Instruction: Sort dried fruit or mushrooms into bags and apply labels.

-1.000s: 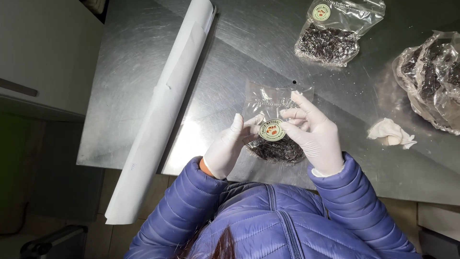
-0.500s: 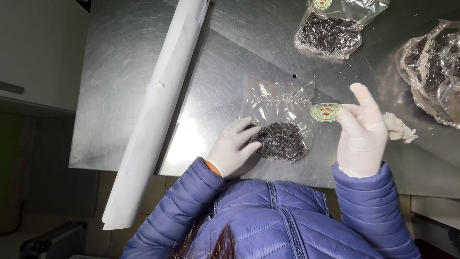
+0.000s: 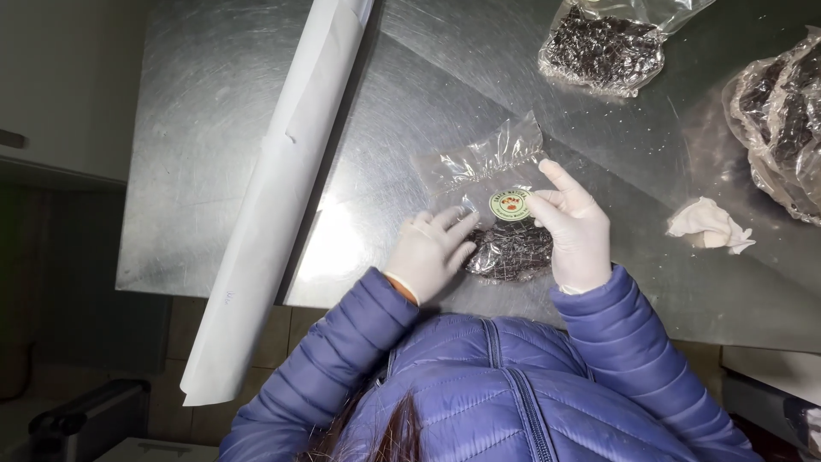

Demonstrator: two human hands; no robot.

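Observation:
A clear plastic bag (image 3: 479, 167) with a dark, wiry clump (image 3: 511, 252) inside lies on the steel table (image 3: 222, 145) in front of me. My left hand (image 3: 432, 252), in a white glove, holds the bag's near left edge with its fingertips. My right hand (image 3: 575, 229), also gloved, pinches a round green sticker (image 3: 510, 205) against the middle of the bag, index finger stretched out.
A long roll of white paper (image 3: 274, 197) lies diagonally on the left, overhanging the table's near edge. A second filled clear bag (image 3: 603, 56) sits at the back, a larger wrapped bundle (image 3: 782, 128) at the far right, and a crumpled white wad (image 3: 708, 227) to its left.
Half a second ago my right hand held the sticker off to the right of the bag. It has moved back left and now has the sticker on the bag. My left hand stayed on the bag.

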